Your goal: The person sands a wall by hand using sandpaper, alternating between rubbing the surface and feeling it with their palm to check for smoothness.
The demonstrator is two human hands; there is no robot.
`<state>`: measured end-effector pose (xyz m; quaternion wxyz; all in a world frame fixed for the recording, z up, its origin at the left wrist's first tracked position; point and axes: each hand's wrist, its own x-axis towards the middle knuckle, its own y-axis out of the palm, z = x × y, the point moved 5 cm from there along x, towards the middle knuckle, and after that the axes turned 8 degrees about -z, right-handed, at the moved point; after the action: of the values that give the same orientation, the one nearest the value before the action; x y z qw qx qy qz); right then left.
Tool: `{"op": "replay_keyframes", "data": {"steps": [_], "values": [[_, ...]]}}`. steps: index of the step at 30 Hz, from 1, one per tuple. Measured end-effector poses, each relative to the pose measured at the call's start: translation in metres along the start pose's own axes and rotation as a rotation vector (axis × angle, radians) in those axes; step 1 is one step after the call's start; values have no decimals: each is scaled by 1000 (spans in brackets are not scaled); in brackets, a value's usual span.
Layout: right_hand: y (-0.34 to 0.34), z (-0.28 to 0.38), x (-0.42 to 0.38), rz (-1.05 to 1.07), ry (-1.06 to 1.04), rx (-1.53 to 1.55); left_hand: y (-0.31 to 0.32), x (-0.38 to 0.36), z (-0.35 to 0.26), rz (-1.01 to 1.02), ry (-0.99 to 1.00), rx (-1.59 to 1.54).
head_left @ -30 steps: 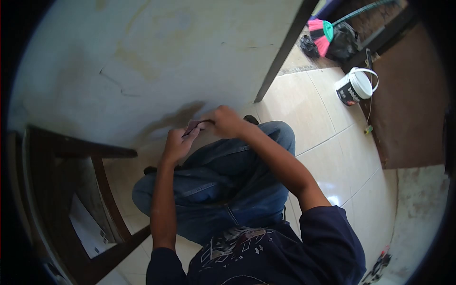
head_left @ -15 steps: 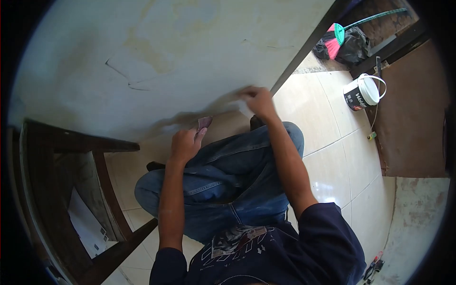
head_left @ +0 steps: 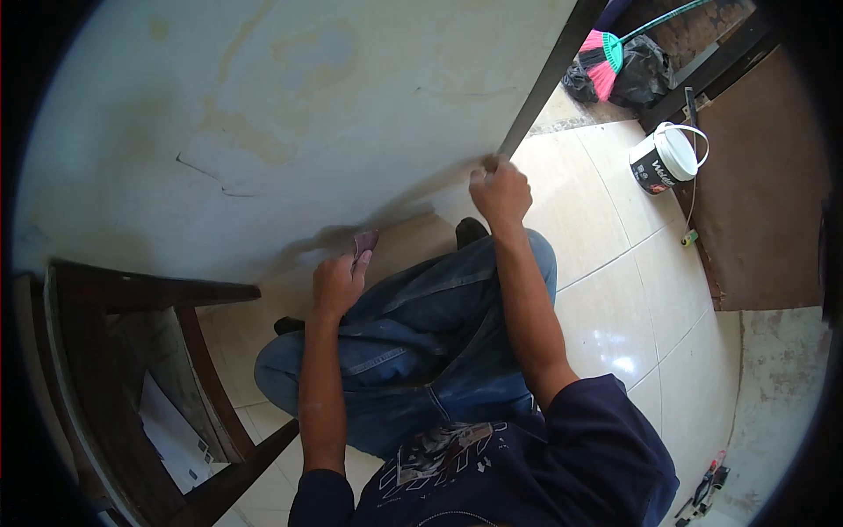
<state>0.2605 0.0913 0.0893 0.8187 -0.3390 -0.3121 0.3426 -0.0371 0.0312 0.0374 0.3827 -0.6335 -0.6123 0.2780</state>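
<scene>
- Head view: our left hand (head_left: 337,286) pinches the purple piece (head_left: 365,241) near the pale panel (head_left: 316,114), left of centre.
- Our right hand (head_left: 503,195) is curled near the lower end of the dark strip (head_left: 549,79); whether it grips anything, we cannot tell.
- We could drop the piece if the left pinch slackens.
- At far right, the bucket (head_left: 654,171) looks lidded and the black bag (head_left: 643,77) hides its contents.

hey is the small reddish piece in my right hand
No, your left hand holds the reddish piece, one end sticking out of the grip.
</scene>
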Motion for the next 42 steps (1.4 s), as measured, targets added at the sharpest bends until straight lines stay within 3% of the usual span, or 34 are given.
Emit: {"op": "replay_keyframes", "data": {"steps": [4,7,10,13,15,19,24,27,30,33,37,40,42], "values": [[28,1,-19,438,-148,170,6,3,-1,-86,69,-42],[47,17,-46,627,-369,101,7,3,1,-145,83,-112],[54,32,-76,623,-687,129,7,-1,-6,-143,82,-176],[49,40,-87,576,-806,259,13,-5,-9,-129,88,-328],[46,43,-82,715,-781,406,15,-9,-15,-134,94,-498],[42,49,-79,873,-645,492,27,-13,-15,51,-175,-802],[30,55,-82,755,-724,453,27,-14,-8,200,-501,-1192],[27,58,-83,690,-727,502,18,-12,-11,202,-449,-1124],[30,59,-85,711,-776,433,10,-13,-15,164,-290,-713],[34,59,-89,598,-857,461,-5,-19,-40,-57,81,-433],[23,63,-76,509,-730,635,-64,-18,-80,-531,343,-340],[21,60,-71,500,-712,575,-114,-15,-115,-920,625,-170],[15,62,-72,528,-717,535,-130,-5,-129,-1058,696,112]]}}
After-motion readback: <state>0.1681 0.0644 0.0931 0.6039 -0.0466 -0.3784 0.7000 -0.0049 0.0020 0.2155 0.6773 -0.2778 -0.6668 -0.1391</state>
